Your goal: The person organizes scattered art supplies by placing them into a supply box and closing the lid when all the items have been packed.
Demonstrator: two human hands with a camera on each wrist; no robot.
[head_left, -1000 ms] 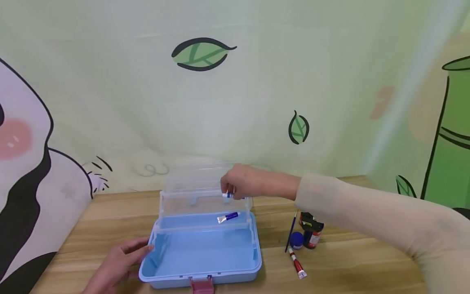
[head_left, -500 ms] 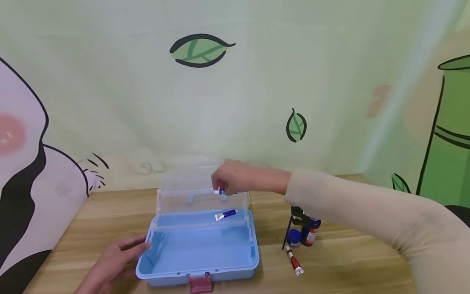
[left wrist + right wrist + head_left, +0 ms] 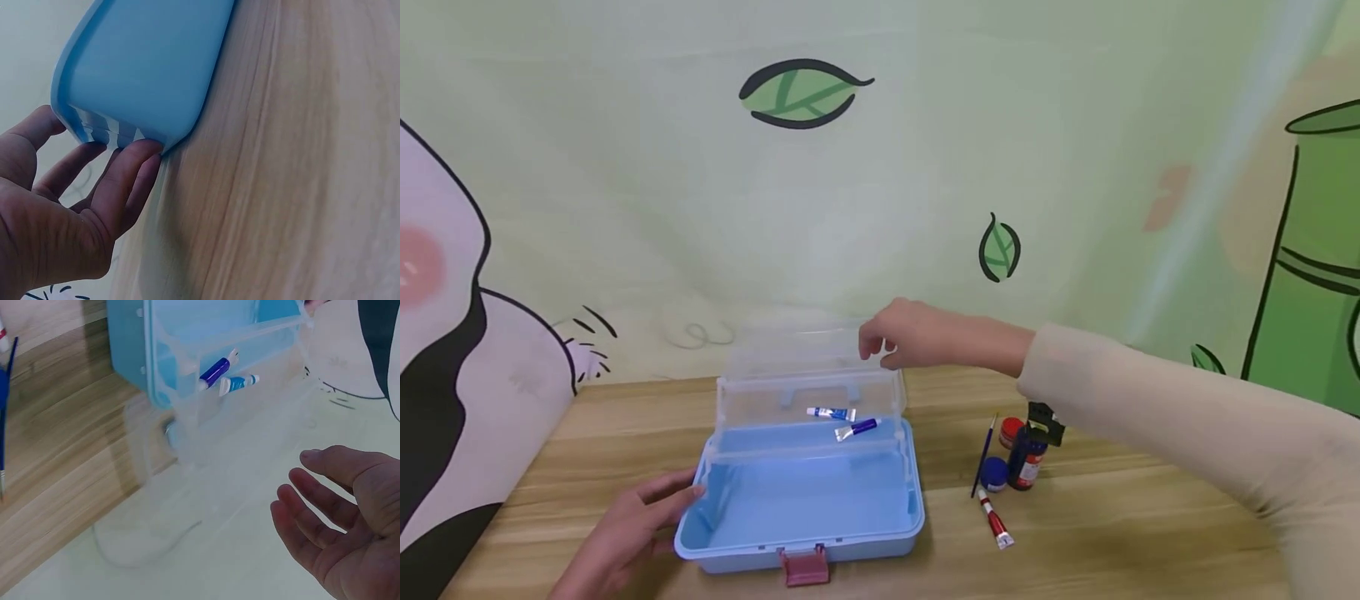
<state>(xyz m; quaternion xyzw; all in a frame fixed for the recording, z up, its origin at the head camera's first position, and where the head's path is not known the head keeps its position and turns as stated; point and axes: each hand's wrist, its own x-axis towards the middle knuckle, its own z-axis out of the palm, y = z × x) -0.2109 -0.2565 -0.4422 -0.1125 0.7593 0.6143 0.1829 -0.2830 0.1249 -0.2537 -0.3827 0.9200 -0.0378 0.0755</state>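
In the head view, a light blue plastic box (image 3: 805, 508) stands with its clear lid (image 3: 797, 350) raised at the back. My left hand (image 3: 640, 521) holds its left end, fingertips and thumb at the end wall in the left wrist view. Two paint tubes lie in the translucent tray (image 3: 737, 450): a lighter blue tube (image 3: 832, 413) and a dark blue-purple tube (image 3: 859, 429). Above them, beside the lid, my right hand (image 3: 906, 333) hangs with nothing in it, its fingers loosely bent and apart from the thumb in the right wrist view.
Right of the box on the wooden table (image 3: 1112, 517) are a red paint tube (image 3: 996, 521), a thin brush (image 3: 984, 457), a blue jar (image 3: 995, 475), a red jar (image 3: 1011, 431) and a dark bottle (image 3: 1027, 458). A printed backdrop (image 3: 880, 183) rises behind the table.
My right hand has let go of the lighter blue paint tube, which now lies in the tray by the other tube, and has moved up and right. My left hand stays at the box.
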